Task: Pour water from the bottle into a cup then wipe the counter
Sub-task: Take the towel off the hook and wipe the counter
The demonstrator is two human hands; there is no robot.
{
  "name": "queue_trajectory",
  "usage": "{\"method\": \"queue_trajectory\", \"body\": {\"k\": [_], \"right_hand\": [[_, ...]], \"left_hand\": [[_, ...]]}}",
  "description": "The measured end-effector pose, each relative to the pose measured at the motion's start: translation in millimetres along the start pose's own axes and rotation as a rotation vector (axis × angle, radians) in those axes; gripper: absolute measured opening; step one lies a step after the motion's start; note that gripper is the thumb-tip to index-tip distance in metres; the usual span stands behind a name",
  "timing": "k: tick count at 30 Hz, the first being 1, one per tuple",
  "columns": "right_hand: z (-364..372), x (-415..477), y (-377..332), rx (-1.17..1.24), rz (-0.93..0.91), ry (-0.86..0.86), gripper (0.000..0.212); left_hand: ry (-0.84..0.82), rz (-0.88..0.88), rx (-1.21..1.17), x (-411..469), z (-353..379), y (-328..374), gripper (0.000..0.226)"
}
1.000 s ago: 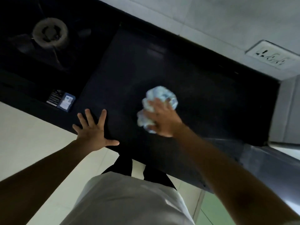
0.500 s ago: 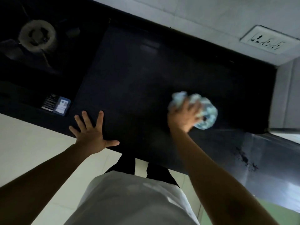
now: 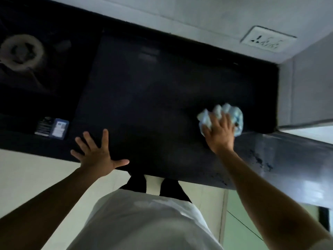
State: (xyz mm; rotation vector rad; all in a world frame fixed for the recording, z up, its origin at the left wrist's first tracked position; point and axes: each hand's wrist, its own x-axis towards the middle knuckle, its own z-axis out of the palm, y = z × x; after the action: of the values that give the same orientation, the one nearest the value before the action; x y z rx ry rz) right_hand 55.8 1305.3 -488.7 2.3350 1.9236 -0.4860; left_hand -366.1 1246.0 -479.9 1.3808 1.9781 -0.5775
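The left hand (image 3: 97, 156) is the nearest thing. It lies flat on the front edge of the dark counter (image 3: 144, 105), with the fingers spread wide and nothing inside it. I think it is placed there to support the body while the other arm reaches far to the side.

A little further from the body, the right hand (image 3: 219, 135) presses down on a crumpled light blue cloth (image 3: 225, 114). The fingers are bent over the top of the cloth and hold it as a ball against the counter, so that the palm can push it along the surface. Most of the cloth shows beyond the fingertips and to both sides of them.

Just to the right of this grip the counter ends at a grey wall (image 3: 306, 87), so the cloth is almost in the corner. Well to the left of the grip, past the resting hand, a small blue box (image 3: 59, 128) lies near the front edge. Further away on that side is a gas burner (image 3: 21, 51). Behind the grip, high on the back wall, there is a white socket (image 3: 266, 42).

No bottle or cup can be seen, so the pouring seems finished and the wiping is the step in hand.
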Motion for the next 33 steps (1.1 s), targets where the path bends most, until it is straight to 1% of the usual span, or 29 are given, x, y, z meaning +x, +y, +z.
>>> {"method": "queue_trajectory", "body": {"k": [3, 5, 6, 8, 9, 10, 11, 13, 14, 16, 18, 19, 20, 21, 22, 24, 26, 28, 30, 33], "right_hand": [[-1.7, -74.4, 94.6, 0.024, 0.452, 0.036, 0.063], [-3.7, -112.5, 140.2, 0.071, 0.789, 0.001, 0.072], [-5.5, -124.7, 155.9, 0.121, 0.929, -0.009, 0.075], [-12.1, -128.8, 165.7, 0.196, 1.102, -0.011, 0.076], [-13.9, -124.1, 159.3, 0.174, 1.131, -0.003, 0.074], [-14.7, -115.9, 146.3, 0.112, 1.108, 0.017, 0.072], [-12.5, -107.6, 127.1, 0.039, 1.034, 0.049, 0.071], [-1.4, -91.1, 72.8, -0.023, 0.759, 0.087, 0.065], [6.0, -84.3, 40.4, -0.031, 0.576, 0.081, 0.064], [19.0, -75.0, -26.7, -0.037, 0.144, 0.041, 0.062], [26.2, -73.9, -82.2, -0.065, -0.290, -0.051, 0.064], [29.3, -75.2, -102.0, -0.101, -0.459, -0.088, 0.066], [31.9, -77.5, -115.0, -0.132, -0.573, -0.106, 0.068], [32.2, -80.3, -121.9, -0.139, -0.631, -0.109, 0.069], [30.6, -83.1, -122.7, -0.117, -0.640, -0.096, 0.071], [23.7, -87.9, -113.4, -0.023, -0.601, -0.044, 0.077], [16.9, -95.9, -89.4, 0.036, -0.583, -0.026, 0.078], [13.3, -105.1, -60.9, 0.030, -0.622, -0.039, 0.070], [12.4, -112.6, -40.1, -0.017, -0.636, -0.083, 0.065], [12.0, -116.3, -36.0, -0.035, -0.639, -0.053, 0.063]], "left_hand": [[-0.018, 0.015, -0.006, 0.1, 1.4, -0.2, 0.144], [-0.028, 0.019, 0.005, -0.9, 0.5, -0.5, 0.144], [-0.036, 0.022, 0.020, -1.7, -0.3, 0.8, 0.145], [-0.052, 0.025, 0.044, -3.3, -0.8, 3.3, 0.148], [-0.056, 0.022, 0.053, -3.9, -1.0, 4.2, 0.149], [-0.057, 0.018, 0.059, -4.1, -1.2, 4.7, 0.150], [-0.054, 0.015, 0.065, -4.3, -1.3, 5.3, 0.150], [-0.042, 0.011, 0.074, -4.2, -0.4, 5.8, 0.149], [-0.033, 0.012, 0.077, -4.1, -0.2, 5.6, 0.150], [-0.010, 0.017, 0.073, -3.9, 1.3, 4.9, 0.150], [0.018, 0.017, 0.065, -5.7, 2.7, 4.4, 0.149], [0.036, 0.015, 0.058, -6.7, 2.7, 4.6, 0.149], [0.054, 0.015, 0.047, -7.4, 3.0, 4.8, 0.148], [0.071, 0.020, 0.037, -8.6, 2.9, 5.6, 0.148], [0.082, 0.028, 0.028, -9.7, 3.1, 7.3, 0.147], [0.097, 0.042, 0.017, -13.3, 1.8, 9.7, 0.142], [0.129, 0.106, 0.035, -20.1, 1.2, 15.7, 0.129], [0.213, 0.267, 0.043, -30.1, -0.1, 25.8, 0.111], [0.282, 0.485, 0.040, -40.7, -0.7, 43.1, 0.092], [0.370, 0.799, 0.109, -57.2, 2.2, 75.2, 0.075]]}}
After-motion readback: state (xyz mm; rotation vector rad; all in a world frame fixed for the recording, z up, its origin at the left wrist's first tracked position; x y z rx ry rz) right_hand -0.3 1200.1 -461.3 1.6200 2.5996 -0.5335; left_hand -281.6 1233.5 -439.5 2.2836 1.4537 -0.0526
